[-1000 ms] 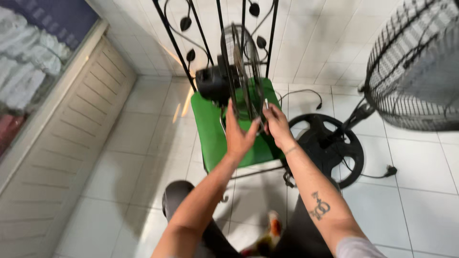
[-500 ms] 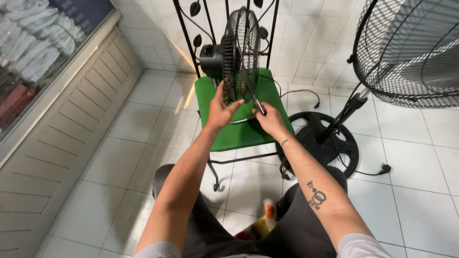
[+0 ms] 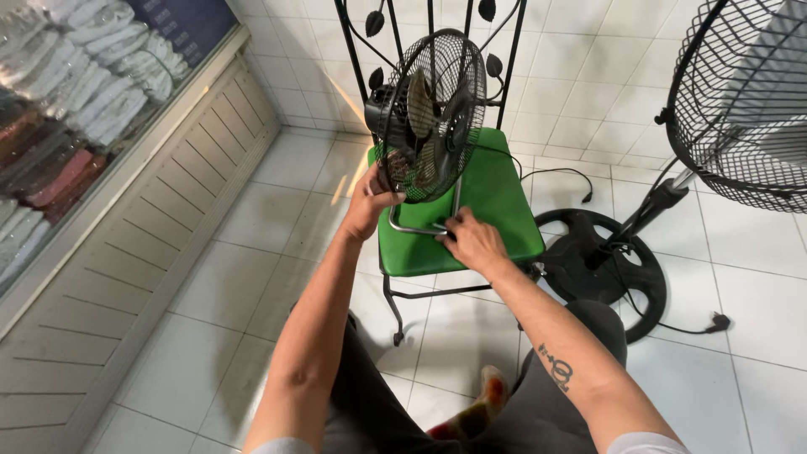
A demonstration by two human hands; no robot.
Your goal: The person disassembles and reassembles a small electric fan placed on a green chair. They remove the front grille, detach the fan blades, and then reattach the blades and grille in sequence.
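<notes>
Two bare hands steady a small black wire-caged fan [image 3: 433, 113] on a green-cushioned metal chair [image 3: 496, 197]: left hand [image 3: 370, 202] clamped on the cage's lower rim, right hand [image 3: 472, 242] closed over its chrome base bar [image 3: 412, 229].

Green chair seat [image 3: 496, 197], frame centre, carries small black fan [image 3: 430, 113] on its metal stand. Chair stands on white tile floor [image 3: 277, 219]; pedestal fan base [image 3: 605, 261] at its right.
</notes>
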